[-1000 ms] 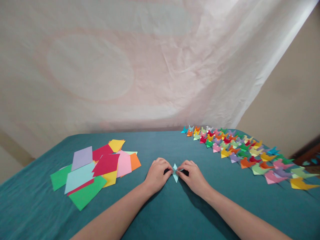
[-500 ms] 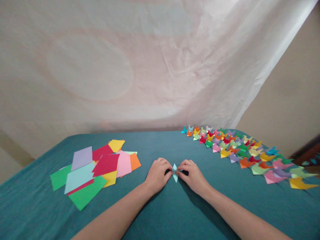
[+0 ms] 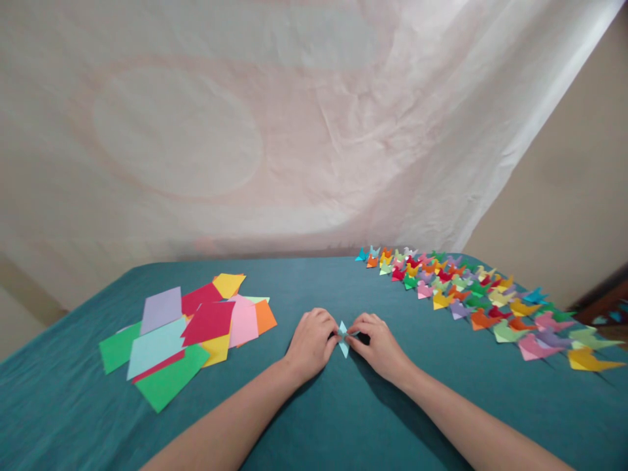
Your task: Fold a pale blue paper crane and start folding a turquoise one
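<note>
A small light-blue folded paper (image 3: 344, 347), narrow and diamond-shaped, is pinched between my two hands just above or on the tablecloth; I cannot tell whether it touches. My left hand (image 3: 312, 343) grips its left side with thumb and fingertips. On the opposite side, my right hand (image 3: 377, 343) pinches it the same way. Fingertips cover the middle of the paper, so only its upper and lower points show plainly.
Loose coloured paper sheets (image 3: 161, 347) lie overlapping on the left of the teal tablecloth (image 3: 304, 425). Rows of small folded paper birds (image 3: 461, 311) in many colours stand along the right side. A pale cloth sheet (image 3: 294, 131) hangs behind the table.
Very little differs. The fingers of my left hand have shifted slightly and close up more around the folded paper; my right hand looks the same.
</note>
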{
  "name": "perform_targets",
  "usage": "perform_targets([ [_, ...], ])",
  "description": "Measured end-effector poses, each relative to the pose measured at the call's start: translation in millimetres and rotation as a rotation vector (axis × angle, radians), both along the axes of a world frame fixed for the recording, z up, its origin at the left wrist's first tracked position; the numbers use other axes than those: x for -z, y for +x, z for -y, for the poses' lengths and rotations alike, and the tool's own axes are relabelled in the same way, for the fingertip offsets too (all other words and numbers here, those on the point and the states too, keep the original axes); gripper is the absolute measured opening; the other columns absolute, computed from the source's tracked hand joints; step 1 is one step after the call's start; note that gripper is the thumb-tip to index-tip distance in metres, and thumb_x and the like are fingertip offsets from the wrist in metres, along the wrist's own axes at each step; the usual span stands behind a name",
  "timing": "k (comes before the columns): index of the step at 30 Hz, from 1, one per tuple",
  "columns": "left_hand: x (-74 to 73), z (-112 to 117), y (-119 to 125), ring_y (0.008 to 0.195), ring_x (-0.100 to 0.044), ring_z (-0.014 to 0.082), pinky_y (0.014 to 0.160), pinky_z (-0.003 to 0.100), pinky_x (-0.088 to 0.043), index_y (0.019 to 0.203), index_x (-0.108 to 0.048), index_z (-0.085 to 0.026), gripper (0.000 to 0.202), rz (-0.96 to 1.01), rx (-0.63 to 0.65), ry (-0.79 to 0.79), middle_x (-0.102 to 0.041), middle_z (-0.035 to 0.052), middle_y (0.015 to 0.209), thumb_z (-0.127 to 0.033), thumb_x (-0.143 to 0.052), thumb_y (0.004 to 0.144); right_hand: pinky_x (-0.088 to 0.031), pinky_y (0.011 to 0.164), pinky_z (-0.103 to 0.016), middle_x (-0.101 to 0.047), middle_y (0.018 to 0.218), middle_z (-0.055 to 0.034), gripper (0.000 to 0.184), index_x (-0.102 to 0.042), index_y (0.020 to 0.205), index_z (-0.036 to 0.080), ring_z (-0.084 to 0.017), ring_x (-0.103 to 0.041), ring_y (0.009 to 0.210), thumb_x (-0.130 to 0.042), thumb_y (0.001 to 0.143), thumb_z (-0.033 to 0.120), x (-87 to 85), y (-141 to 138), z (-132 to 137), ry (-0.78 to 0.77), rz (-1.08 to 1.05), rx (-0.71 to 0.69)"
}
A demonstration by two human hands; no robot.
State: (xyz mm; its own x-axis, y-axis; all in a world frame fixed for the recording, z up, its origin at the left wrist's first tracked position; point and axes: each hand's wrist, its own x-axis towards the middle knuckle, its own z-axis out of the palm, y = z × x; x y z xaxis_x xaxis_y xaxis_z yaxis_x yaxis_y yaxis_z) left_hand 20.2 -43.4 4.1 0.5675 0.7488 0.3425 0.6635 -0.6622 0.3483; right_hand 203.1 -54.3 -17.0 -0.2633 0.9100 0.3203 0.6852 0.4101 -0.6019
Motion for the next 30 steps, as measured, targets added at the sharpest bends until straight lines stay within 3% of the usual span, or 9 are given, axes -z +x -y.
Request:
perform_targets([
  [13, 5.5, -2.6, -1.4, 0.096, -0.048, 0.0196, 0.082, 0.033, -0.037, 0.083, -0.061, -0.020, 0.002, 0.049, 0.015, -0.025, -0.060, 0.0018, 0.092, -0.020, -0.060, 0.081, -0.037, 0.074, -0.032, -0.062, 0.081, -0.0023, 0.007, -0.070, 0.079, 0.023, -0.019, -0.053, 0.082, -0.063, 0.080, 0.023, 1.4, 0.6, -0.8, 0.002, -0.006, -0.003],
  [30, 0.7, -1.0, 0.1, 0.096, -0.048, 0.0206, 0.080, 0.033, -0.037, 0.085, -0.059, -0.018, 0.003, -0.039, 0.001, -0.010, -0.059, 0.0039, 0.093, -0.019, -0.057, 0.083, -0.037, 0.075, -0.032, -0.061, 0.082, -0.0024, 0.007, -0.067, 0.081, 0.022, -0.019, -0.052, 0.083, -0.061, 0.080, 0.020, 0.7, 0.1, 0.3, 0.027, 0.032, -0.009],
])
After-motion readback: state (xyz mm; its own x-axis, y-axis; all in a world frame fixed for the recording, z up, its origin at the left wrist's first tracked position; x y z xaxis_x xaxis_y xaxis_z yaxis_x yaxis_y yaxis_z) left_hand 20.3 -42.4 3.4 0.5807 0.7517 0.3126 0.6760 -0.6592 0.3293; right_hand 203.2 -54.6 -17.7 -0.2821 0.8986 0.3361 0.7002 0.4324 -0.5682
